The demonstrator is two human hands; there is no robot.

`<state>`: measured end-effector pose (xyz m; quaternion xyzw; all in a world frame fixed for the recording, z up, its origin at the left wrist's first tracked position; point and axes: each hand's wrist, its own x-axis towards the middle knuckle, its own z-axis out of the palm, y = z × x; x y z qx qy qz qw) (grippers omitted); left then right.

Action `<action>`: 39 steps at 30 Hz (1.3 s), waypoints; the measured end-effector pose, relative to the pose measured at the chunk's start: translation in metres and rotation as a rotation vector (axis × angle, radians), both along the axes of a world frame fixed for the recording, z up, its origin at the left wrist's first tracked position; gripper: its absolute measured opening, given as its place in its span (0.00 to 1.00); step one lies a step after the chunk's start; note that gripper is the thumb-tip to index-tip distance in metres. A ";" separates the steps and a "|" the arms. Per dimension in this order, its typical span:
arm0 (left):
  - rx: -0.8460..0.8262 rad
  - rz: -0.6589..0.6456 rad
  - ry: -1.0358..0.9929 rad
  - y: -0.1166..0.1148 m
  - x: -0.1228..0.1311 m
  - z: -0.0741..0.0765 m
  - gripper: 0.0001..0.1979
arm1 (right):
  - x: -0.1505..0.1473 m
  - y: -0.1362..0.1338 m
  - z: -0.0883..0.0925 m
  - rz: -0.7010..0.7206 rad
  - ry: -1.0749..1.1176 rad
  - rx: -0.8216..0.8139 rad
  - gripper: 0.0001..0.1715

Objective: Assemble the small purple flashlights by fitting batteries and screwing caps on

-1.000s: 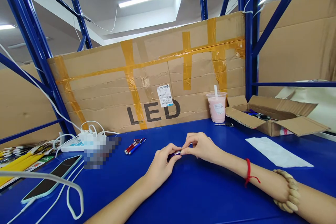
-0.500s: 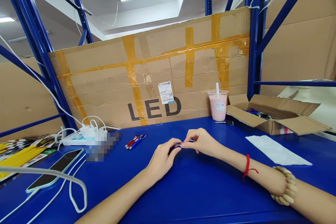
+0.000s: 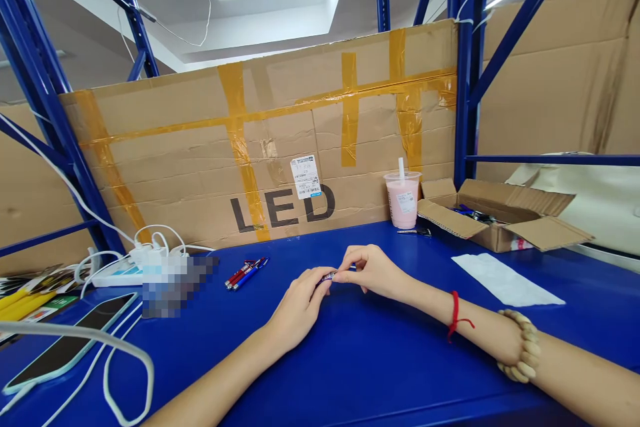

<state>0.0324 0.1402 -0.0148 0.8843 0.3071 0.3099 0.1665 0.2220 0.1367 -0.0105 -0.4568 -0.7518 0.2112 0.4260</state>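
My left hand (image 3: 299,305) is closed around a slim, shiny, dark bluish pen (image 3: 328,276), most of which the fingers hide. At the pen's right end, the thumb and forefinger of my right hand (image 3: 374,272) pinch it. Both hands meet just above the blue tabletop (image 3: 360,360). Several red and blue pens (image 3: 247,274) lie together to the left, beyond my left hand.
A pink drink in a cup with a straw (image 3: 403,200) stands by the cardboard panel (image 3: 165,173). At right are an open carton (image 3: 493,237) of pens and a white sheet (image 3: 507,279). A phone (image 3: 70,343), cables and a power strip (image 3: 117,272) occupy the left.
The view has turned slightly right, so everything sits further left. My left fingers lie flatter over the pen; my right hand keeps its pinch.
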 end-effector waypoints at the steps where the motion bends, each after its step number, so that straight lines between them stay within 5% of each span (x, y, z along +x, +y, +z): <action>1: 0.000 0.009 -0.004 0.000 0.000 0.000 0.14 | -0.001 -0.001 0.001 -0.005 -0.002 0.001 0.21; 26: 0.098 0.149 0.073 -0.005 0.003 0.001 0.11 | -0.002 -0.002 0.003 -0.083 -0.026 0.018 0.21; 39: -0.121 0.086 -0.077 0.000 0.004 -0.001 0.11 | -0.005 -0.002 0.005 -0.010 0.150 -0.055 0.20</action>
